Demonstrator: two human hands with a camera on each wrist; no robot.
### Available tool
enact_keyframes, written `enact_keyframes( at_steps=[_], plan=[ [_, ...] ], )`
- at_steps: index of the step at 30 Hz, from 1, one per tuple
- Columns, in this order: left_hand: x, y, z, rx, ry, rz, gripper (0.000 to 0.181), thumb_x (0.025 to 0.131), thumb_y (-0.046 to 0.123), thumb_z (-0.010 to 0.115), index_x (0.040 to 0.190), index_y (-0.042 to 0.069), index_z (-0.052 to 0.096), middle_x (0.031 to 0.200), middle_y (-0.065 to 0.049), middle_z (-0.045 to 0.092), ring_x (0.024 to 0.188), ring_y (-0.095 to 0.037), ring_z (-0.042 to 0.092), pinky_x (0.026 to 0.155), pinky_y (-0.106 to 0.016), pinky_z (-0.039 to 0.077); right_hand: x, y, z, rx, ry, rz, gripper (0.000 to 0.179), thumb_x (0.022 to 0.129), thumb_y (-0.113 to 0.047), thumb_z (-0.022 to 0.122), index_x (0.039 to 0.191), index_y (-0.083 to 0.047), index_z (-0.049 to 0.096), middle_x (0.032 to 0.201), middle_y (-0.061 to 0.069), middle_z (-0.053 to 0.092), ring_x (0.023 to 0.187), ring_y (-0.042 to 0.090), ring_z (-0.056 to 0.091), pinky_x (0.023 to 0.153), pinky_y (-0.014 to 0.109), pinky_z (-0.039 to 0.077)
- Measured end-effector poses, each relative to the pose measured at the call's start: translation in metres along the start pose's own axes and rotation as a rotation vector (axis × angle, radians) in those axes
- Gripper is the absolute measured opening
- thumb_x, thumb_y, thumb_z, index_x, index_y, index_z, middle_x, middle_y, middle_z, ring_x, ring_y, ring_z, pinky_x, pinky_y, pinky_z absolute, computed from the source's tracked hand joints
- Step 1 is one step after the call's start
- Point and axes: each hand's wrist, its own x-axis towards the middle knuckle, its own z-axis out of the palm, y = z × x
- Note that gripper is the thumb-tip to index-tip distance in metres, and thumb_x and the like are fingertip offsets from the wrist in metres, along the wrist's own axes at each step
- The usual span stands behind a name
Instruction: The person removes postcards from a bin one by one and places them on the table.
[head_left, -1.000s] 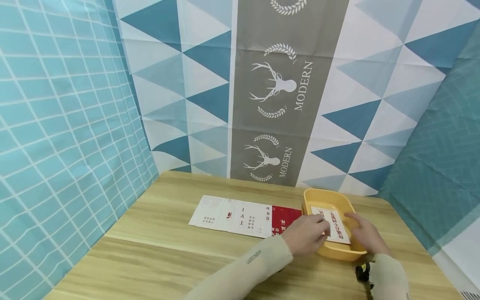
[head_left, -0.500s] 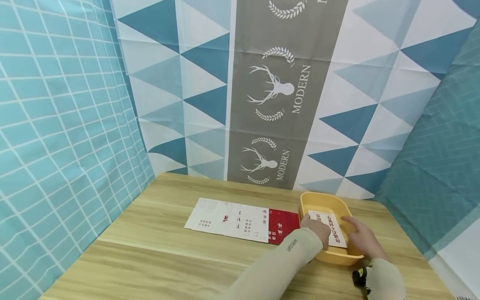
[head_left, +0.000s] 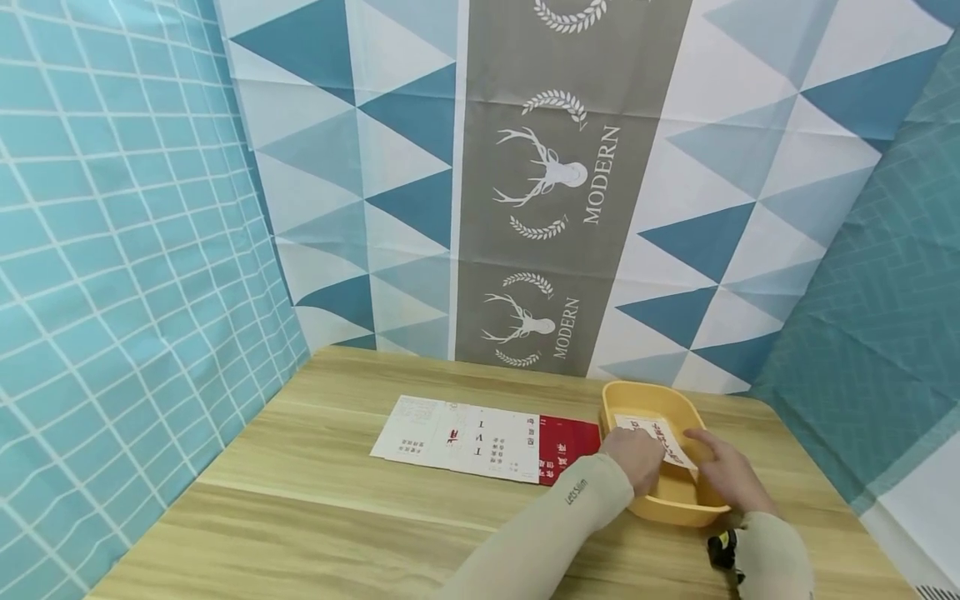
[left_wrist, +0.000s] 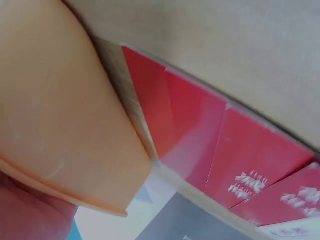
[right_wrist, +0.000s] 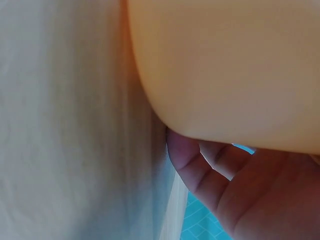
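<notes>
A yellow plastic bin (head_left: 678, 510) stands at the right of the wooden table. Inside it a white card (head_left: 660, 433) with red printed characters lies tilted, its near edge raised. My left hand (head_left: 634, 458) reaches over the bin's left wall and pinches this card; its fingertips are hidden from the head view. In the left wrist view, part of that hand (left_wrist: 35, 212) shows beyond the bin's rim. My right hand (head_left: 733, 473) grips the bin's right wall. The right wrist view shows the fingers (right_wrist: 200, 180) of this hand curled against the bin's underside edge.
Left of the bin, white cards (head_left: 457, 437) and red cards (head_left: 564, 442) lie overlapping in a row, the red end close to the bin's wall. A patterned cloth backdrop (head_left: 540, 250) rises behind the table (head_left: 322, 517), with a blue grid sheet (head_left: 135, 250) on the left.
My left hand has moved right, over the bin wall, and has taken hold of the white card, whose near edge has risen. My right hand stays at the bin's right wall.
</notes>
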Motion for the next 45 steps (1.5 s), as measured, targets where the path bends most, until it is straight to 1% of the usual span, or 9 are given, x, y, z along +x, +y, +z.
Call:
enact_keyframes(
  at_steps=[7,10,13,15,21,25,33,41,45],
  plan=[
    [0.003,-0.006,0.012,-0.204,0.169,-0.058,0.034,0.098,0.049,0.062,0.072,0.029,0.069,0.068,0.014,0.06,0.064,0.0,0.054,0.064,-0.017,0.049,-0.002,0.002,0.001,0.072,-0.027,0.034,0.059,0.086,0.005,0.041,0.146,0.005,0.044,0.134,0.042,0.049,0.056,0.019,0.045,0.054,0.03,0.042],
    [0.003,-0.006,0.013,-0.299,0.225,-0.104,0.005,0.091,0.032,0.074,0.088,0.028,0.075,0.087,0.012,0.067,0.073,0.0,0.06,0.068,-0.015,0.05,-0.003,0.001,0.001,0.091,-0.031,0.051,0.061,0.086,0.006,0.04,0.147,0.003,0.043,0.136,0.043,0.047,0.053,0.017,0.042,0.051,0.029,0.041],
    [0.004,-0.007,0.01,-0.396,0.211,-0.159,0.043,0.081,0.019,0.081,0.121,0.028,0.069,0.121,0.004,0.064,0.089,-0.007,0.067,0.076,-0.017,0.054,-0.001,0.0,0.0,0.091,-0.042,0.066,0.062,0.086,0.005,0.04,0.148,0.002,0.042,0.142,0.043,0.042,0.06,0.021,0.044,0.054,0.03,0.042],
    [0.003,-0.008,0.006,-0.469,0.176,-0.189,0.063,0.079,0.017,0.084,0.136,0.028,0.058,0.125,0.002,0.063,0.09,-0.009,0.068,0.078,-0.019,0.055,0.0,0.0,-0.001,0.081,-0.047,0.07,0.062,0.086,0.005,0.04,0.149,0.002,0.042,0.145,0.043,0.04,0.067,0.025,0.049,0.056,0.031,0.042],
    [0.004,-0.008,-0.002,-0.623,0.088,-0.271,0.064,0.089,0.019,0.076,0.144,0.023,0.044,0.079,0.004,0.065,0.069,-0.007,0.059,0.068,-0.021,0.051,0.001,0.002,-0.002,0.062,-0.031,0.046,0.063,0.084,0.006,0.044,0.147,0.002,0.045,0.143,0.043,0.043,0.079,0.03,0.054,0.058,0.031,0.041],
    [0.007,-0.003,0.0,-0.587,0.072,-0.338,0.05,0.092,0.025,0.071,0.135,0.017,0.047,0.071,0.003,0.059,0.064,-0.009,0.056,0.063,-0.022,0.049,0.001,0.002,-0.001,0.078,-0.038,0.043,0.066,0.082,0.005,0.048,0.147,0.002,0.045,0.142,0.043,0.044,0.073,0.025,0.05,0.058,0.031,0.041],
    [0.012,0.007,0.005,-0.339,0.108,-0.377,0.024,0.098,0.042,0.06,0.106,0.02,0.065,0.068,0.004,0.064,0.07,-0.012,0.064,0.066,-0.023,0.05,-0.001,0.002,0.002,0.089,-0.026,0.041,0.062,0.084,0.005,0.042,0.146,0.003,0.045,0.122,0.038,0.055,0.05,0.016,0.043,0.049,0.029,0.042],
    [0.007,0.009,-0.009,-0.392,-0.03,-0.424,0.051,0.086,0.042,0.072,0.129,0.022,0.054,0.071,0.008,0.062,0.079,-0.009,0.061,0.085,-0.02,0.043,0.002,-0.002,-0.001,0.054,-0.046,0.079,0.061,0.086,0.004,0.046,0.146,0.001,0.046,0.147,0.041,0.041,0.094,0.037,0.055,0.068,0.036,0.045],
    [0.009,0.007,-0.01,-0.439,-0.081,-0.349,0.027,0.088,0.04,0.069,0.11,0.025,0.062,0.069,0.011,0.058,0.07,-0.007,0.054,0.084,-0.021,0.038,0.002,-0.001,-0.003,0.042,-0.039,0.07,0.061,0.085,0.004,0.049,0.146,-0.001,0.048,0.145,0.04,0.044,0.102,0.04,0.053,0.077,0.041,0.045]
  ],
)
